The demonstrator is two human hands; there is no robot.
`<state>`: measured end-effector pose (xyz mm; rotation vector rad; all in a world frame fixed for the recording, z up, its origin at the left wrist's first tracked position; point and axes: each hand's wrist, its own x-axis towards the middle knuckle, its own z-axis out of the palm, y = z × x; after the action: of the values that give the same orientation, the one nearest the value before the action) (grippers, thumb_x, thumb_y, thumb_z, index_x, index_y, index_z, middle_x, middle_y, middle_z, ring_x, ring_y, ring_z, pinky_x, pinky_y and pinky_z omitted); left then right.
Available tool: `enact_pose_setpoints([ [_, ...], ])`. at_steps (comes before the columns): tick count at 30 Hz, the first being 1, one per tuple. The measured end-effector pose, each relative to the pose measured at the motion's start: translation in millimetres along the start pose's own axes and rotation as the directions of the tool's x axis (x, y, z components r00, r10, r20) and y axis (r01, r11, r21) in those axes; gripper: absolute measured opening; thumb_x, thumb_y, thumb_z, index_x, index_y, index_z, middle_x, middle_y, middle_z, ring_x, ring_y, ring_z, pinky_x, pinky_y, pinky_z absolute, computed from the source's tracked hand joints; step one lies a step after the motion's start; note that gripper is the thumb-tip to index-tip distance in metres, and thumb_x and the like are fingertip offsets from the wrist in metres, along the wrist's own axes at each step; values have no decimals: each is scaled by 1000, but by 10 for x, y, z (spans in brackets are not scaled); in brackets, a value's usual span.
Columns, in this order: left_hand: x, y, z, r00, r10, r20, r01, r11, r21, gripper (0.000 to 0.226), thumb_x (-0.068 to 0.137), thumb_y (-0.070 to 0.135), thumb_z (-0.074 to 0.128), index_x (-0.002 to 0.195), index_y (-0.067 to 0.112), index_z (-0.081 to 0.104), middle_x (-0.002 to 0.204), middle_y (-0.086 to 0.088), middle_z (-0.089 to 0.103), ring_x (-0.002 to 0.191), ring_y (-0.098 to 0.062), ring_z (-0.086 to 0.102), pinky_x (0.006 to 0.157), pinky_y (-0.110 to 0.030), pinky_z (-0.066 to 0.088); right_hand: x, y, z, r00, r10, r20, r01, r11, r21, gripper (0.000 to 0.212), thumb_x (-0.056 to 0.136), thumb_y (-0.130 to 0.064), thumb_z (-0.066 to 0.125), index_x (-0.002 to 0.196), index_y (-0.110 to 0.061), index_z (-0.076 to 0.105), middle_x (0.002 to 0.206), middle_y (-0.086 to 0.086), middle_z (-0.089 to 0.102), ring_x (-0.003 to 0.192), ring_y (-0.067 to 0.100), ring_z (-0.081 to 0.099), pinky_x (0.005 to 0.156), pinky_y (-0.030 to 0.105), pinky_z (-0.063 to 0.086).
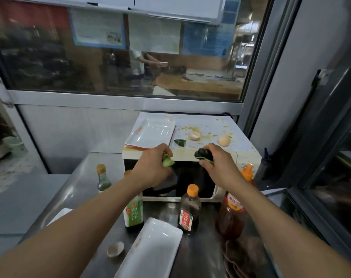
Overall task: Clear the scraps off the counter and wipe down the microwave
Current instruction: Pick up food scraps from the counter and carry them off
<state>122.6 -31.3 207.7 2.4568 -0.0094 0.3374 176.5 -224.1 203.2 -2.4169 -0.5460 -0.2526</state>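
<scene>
Left hand (153, 167): fingers curled round a pale green vegetable scrap (167, 161), held at the near edge of the microwave (192, 157).
Right hand (217, 164): clamped on a dark green scrap (203, 154), same edge.
Microwave top, stained: white tray (150, 134) far left; green piece (180, 142); two eggshell halves (194, 136).
Desk (200, 253), near: eggshell (115, 249), white dish (150, 249), sauce bottles (189, 209).

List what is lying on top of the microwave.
On the microwave: a white tray, a green scrap, two eggshells and yellow spills. Whatever is under the tray is hidden.
</scene>
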Motion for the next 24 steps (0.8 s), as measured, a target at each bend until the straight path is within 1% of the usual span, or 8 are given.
enact_pose_setpoints([
  [4,304,-174,-123,1000,25,1,-25,999,-33,31,74,6,65,101,18,57,90,1,58,77,-17,52,57,-18,37,302,-70,114,1000,16,-23,-16,1000,-15,31,91,-18,58,120,-11,49,120,7,53,96,16,47,78,23,33],
  [6,449,-268,-182,999,43,13,-42,998,-40,31,74,7,66,101,18,57,91,2,58,74,-12,50,55,-11,35,453,-104,186,999,30,-40,-31,999,-30,30,91,-18,58,118,-10,50,117,7,54,94,15,46,76,22,32],
  [8,592,-354,-234,997,68,31,-67,997,-41,32,74,8,68,102,19,57,92,3,58,73,-11,49,54,-8,33,596,-136,268,998,48,-48,-50,998,-39,29,91,-18,58,118,-10,50,116,7,54,93,15,45,76,23,32],
  [12,839,-492,-296,992,103,67,-101,994,-29,33,76,9,68,105,19,56,95,3,56,80,-14,49,58,-13,32,834,-170,411,995,84,-60,-87,995,-42,26,92,-17,57,117,-10,50,118,7,52,92,13,44,78,23,32],
  [17,1026,-596,-303,985,150,90,-146,988,-47,32,77,9,68,105,19,56,95,3,57,78,-15,48,58,-14,33,1030,-154,545,992,109,-69,-114,990,-78,27,92,-16,56,117,-12,50,120,4,52,90,9,41,77,18,30],
  [20,1082,-625,-266,982,163,96,-158,986,-53,33,77,8,68,106,18,56,96,3,57,77,-15,48,64,-19,36,1096,-134,610,992,108,-68,-115,987,-110,25,92,-16,57,116,-12,51,118,4,52,89,9,41,75,15,28],
  [21,1093,-634,-248,981,166,96,-162,985,-53,33,77,8,68,106,18,56,96,4,57,76,-14,48,65,-19,37,1108,-126,628,992,108,-62,-115,987,-117,25,91,-15,57,115,-11,51,118,4,52,88,9,42,74,15,28],
  [24,1115,-675,-210,979,180,93,-174,982,-66,32,77,9,69,106,18,57,94,5,57,70,-10,47,59,-12,33,1125,-107,676,993,114,-39,-118,984,-130,25,90,-14,57,115,-11,51,117,6,52,89,11,42,75,18,30],
])
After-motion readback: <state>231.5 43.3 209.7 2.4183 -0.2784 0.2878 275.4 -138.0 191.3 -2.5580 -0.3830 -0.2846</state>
